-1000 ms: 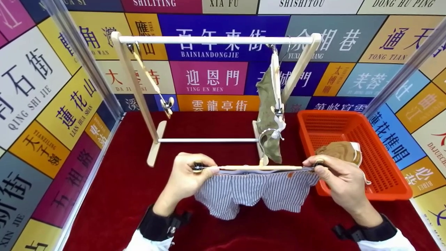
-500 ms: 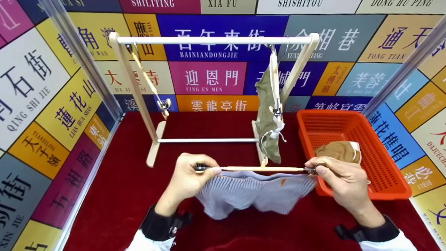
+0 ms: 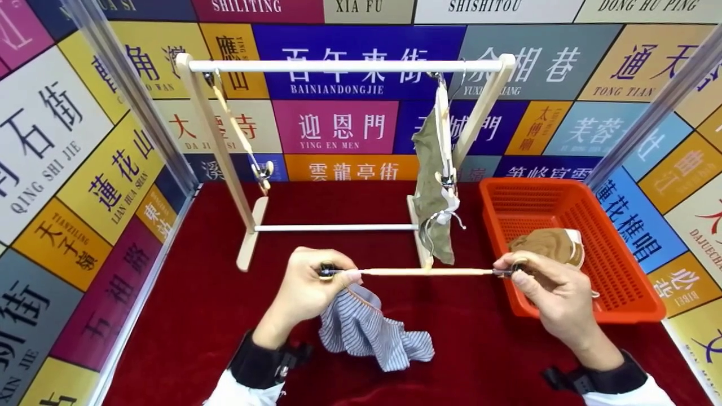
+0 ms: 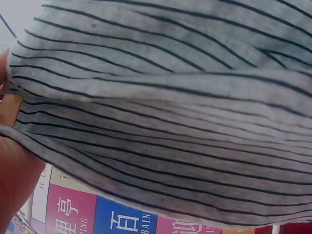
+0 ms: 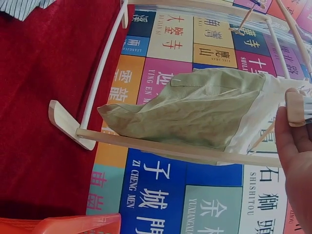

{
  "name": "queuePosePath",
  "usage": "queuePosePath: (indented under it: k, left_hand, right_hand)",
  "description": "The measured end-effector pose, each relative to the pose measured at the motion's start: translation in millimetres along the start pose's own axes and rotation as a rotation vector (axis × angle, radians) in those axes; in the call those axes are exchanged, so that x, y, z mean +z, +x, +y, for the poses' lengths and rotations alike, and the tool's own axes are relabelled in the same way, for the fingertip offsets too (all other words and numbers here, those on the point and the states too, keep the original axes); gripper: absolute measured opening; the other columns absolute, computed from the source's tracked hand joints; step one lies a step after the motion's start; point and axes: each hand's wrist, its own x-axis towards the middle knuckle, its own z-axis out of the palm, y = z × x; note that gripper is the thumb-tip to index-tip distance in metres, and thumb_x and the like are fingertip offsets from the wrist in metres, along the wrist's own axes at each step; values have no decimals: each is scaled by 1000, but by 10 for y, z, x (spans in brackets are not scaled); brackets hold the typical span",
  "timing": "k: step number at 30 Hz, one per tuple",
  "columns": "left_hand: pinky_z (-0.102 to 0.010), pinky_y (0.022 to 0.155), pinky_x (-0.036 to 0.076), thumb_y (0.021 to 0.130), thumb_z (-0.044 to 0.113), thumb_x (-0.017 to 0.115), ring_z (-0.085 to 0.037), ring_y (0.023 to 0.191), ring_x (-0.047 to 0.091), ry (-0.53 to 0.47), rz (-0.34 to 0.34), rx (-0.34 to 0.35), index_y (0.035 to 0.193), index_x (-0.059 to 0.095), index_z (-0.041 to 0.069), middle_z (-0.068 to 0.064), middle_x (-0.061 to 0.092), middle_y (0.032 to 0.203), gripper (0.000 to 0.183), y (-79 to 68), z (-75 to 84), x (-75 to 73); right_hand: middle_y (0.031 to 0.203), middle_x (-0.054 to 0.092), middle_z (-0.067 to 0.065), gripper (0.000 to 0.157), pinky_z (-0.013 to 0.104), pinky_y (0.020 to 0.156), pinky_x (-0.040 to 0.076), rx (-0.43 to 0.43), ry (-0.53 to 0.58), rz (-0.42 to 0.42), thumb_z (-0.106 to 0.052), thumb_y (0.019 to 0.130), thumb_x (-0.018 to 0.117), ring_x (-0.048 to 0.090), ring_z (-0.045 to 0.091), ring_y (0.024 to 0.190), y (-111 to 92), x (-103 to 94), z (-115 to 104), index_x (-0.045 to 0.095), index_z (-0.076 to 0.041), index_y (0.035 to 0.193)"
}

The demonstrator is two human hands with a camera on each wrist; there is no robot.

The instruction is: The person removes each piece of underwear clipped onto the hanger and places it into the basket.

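Note:
Both hands hold a wooden clip hanger (image 3: 426, 272) level in front of the rack, its hook pointing up and away. My left hand (image 3: 313, 285) pinches the clip at the left end. Striped grey-blue shorts (image 3: 372, 332) hang bunched from that end, dangling over the red cloth; in the left wrist view their striped fabric (image 4: 165, 122) covers most of the picture. My right hand (image 3: 555, 290) pinches the clip (image 3: 507, 270) at the right end, with no cloth in it. In the right wrist view, the fingers of the right hand (image 5: 297, 156) are around the wooden hanger end.
A wooden rack (image 3: 350, 66) stands behind. A bare clip hanger (image 3: 240, 127) hangs at its left, an olive-green garment with a white drawstring (image 3: 431, 186) at its right. The red basket (image 3: 632, 293) at the right holds a brown garment (image 3: 544, 246). Patterned panels surround the red cloth.
The right side of the striped shorts has come away from the right clip and dropped down to the left. The hands and hanger have hardly moved.

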Motion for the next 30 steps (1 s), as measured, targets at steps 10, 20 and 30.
queuePosePath:
  k: [10,20,30]
  left_hand:
    - [-18,51,48,81,-11,81,-7,60,63,-7,-13,7,81,78,1,-7,74,71,12,12,6,26]
    - [-20,52,50,81,-10,82,-5,62,63,-1,-32,-6,81,78,1,-5,75,72,12,18,33,60]
    - [-21,54,52,83,-9,82,-8,62,64,6,-29,-5,82,78,0,-6,74,72,10,17,23,94]
  right_hand:
    - [105,74,20,42,17,75,56,67,23,-53,34,77,51,73,20,100,26,-64,-67,57,27,118]
    - [112,73,23,25,20,95,53,-51,-172,-134,10,89,75,68,20,111,224,-1,-201,68,20,111]
    - [106,74,23,45,25,101,46,-204,-470,-169,-36,95,79,67,24,108,319,132,-245,76,7,108]
